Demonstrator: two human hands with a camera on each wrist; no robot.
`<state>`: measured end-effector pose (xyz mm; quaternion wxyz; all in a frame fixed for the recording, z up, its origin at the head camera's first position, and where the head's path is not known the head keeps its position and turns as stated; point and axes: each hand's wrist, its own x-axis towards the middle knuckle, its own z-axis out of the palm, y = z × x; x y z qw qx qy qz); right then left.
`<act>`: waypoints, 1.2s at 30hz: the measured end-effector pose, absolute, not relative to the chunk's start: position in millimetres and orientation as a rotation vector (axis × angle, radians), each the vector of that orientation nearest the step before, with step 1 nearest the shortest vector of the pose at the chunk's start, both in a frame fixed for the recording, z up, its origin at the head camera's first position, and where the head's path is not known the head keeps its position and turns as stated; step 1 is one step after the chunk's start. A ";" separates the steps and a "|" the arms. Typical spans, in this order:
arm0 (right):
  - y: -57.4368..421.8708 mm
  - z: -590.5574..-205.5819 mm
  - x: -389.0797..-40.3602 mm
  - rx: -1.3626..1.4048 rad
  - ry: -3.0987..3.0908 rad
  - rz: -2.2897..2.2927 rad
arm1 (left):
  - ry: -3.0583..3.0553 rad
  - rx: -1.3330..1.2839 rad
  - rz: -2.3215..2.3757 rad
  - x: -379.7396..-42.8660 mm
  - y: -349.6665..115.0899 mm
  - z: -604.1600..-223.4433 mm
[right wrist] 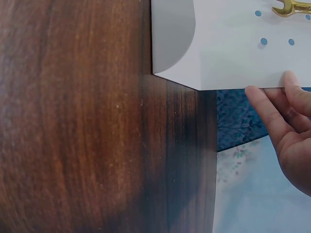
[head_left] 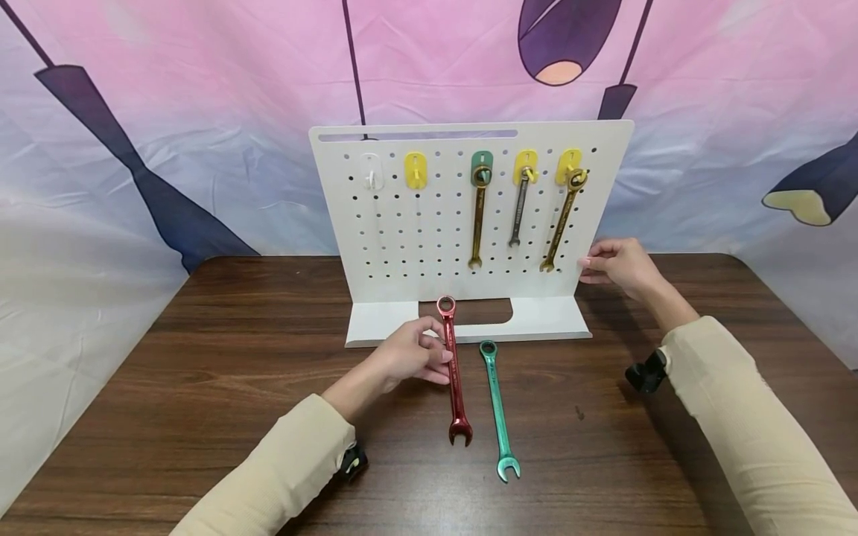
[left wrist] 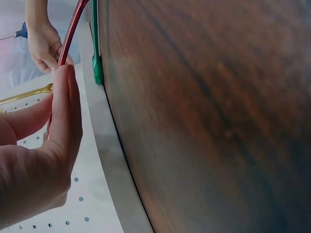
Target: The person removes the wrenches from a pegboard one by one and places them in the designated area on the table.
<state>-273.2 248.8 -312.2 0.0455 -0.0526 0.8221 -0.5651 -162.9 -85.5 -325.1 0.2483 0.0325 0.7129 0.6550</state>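
My left hand (head_left: 417, 353) pinches a red combination wrench (head_left: 454, 380) by its shaft, ring end up toward the board and open end toward me. To its right, a green combination wrench (head_left: 498, 409) lies on the table. The white pegboard (head_left: 402, 246) stands on its own base behind them. At the board's right edge is my right hand (head_left: 620, 264); in the right wrist view its thumb (right wrist: 290, 80) lies over the front face with the fingers at the edge. A gold wrench (head_left: 561, 223) hangs close to that hand.
Another gold wrench (head_left: 478, 223) hangs from a green hook (head_left: 481, 158), and a small grey wrench (head_left: 519, 212) from a yellow hook. On the left, a white hook (head_left: 371, 171) and a yellow hook (head_left: 415, 171) carry nothing. A patterned cloth (head_left: 234, 149) hangs behind the brown table (head_left: 221, 372).
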 end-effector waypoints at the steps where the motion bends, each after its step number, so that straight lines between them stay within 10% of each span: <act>1: 248.6 -312.1 -273.3 -0.158 2.512 -1.730 | 1.940 0.080 1.782 -162.5 -85.4 -325.4; 36: 249.8 -313.4 -274.4 -0.177 2.491 -1.755 | 1.874 0.071 1.680 -146.4 -73.6 -337.5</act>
